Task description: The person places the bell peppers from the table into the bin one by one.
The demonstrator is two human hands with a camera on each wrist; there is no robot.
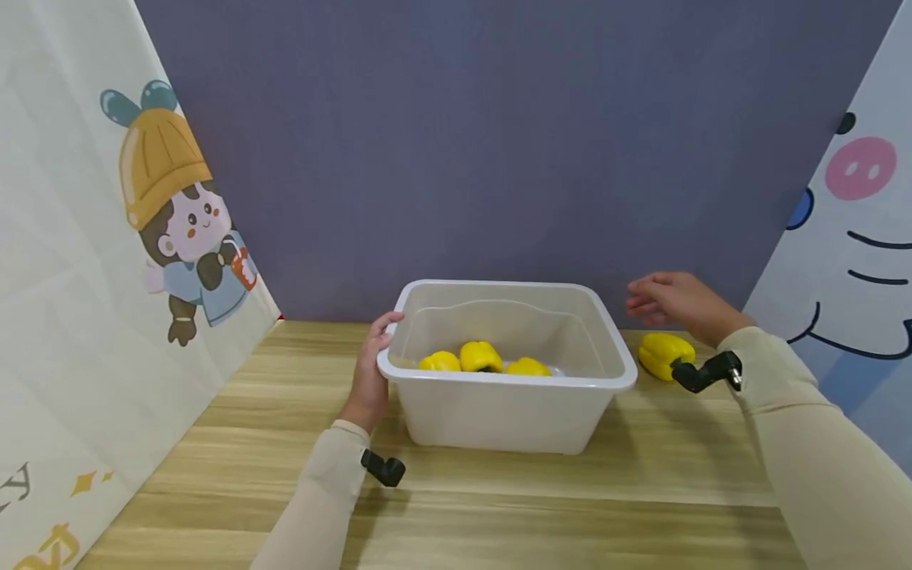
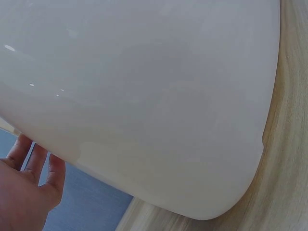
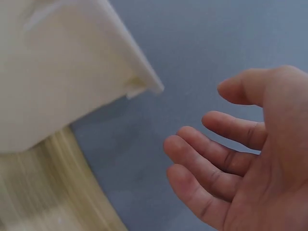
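Observation:
A white plastic storage bin (image 1: 492,412) stands upright on the table, with three yellow bell peppers (image 1: 479,356) visible inside; its front wall partly hides them. My left hand (image 1: 372,372) holds the bin's left rim. In the left wrist view, the fingers of that left hand (image 2: 29,187) reach the edge of the bin wall (image 2: 159,96). Beyond the bin's right side, my right hand (image 1: 680,302) is raised with nothing in it. Its fingers (image 3: 207,163) are loosely bent in the right wrist view. Below it, another yellow bell pepper (image 1: 664,354) lies on the table.
The wood-grain table (image 1: 499,507) meets a dark blue-grey panel (image 1: 499,142) right behind the bin. A white panel with a cartoon child (image 1: 192,229) rises on the left, and one with a cartoon animal face (image 1: 865,261) on the right.

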